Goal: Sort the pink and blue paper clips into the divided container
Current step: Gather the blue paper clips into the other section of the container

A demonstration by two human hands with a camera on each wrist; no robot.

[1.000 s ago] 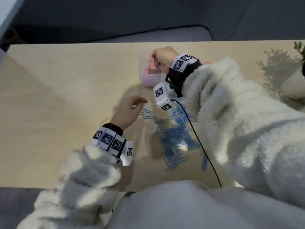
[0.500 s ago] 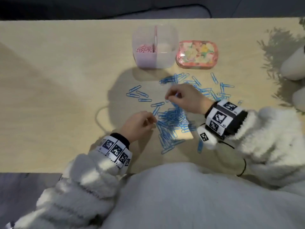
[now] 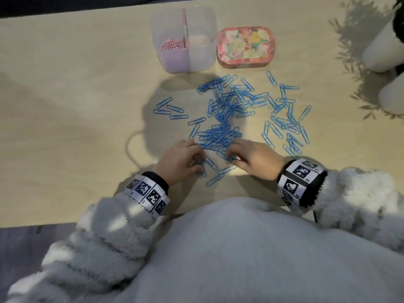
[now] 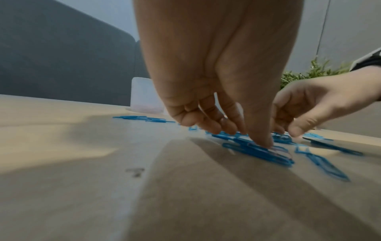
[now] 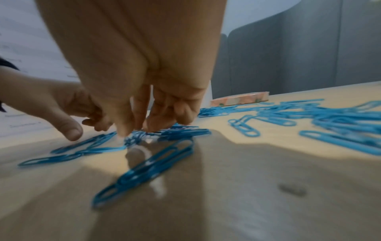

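Head view: both hands have come down to the near edge of the blue paper clips (image 3: 220,130) scattered on the table (image 3: 65,106); half a second ago the right hand was farther up, in the middle of the pile. The left hand (image 3: 178,161) now presses its curled fingertips onto clips, and the right hand (image 3: 254,159) does the same just beside it; whether either really pinches a clip, I cannot tell. The divided container (image 3: 185,60) stands beyond the pile, pink clips (image 3: 172,44) in its left compartment, a flowered tin (image 3: 246,48) touching its right side.
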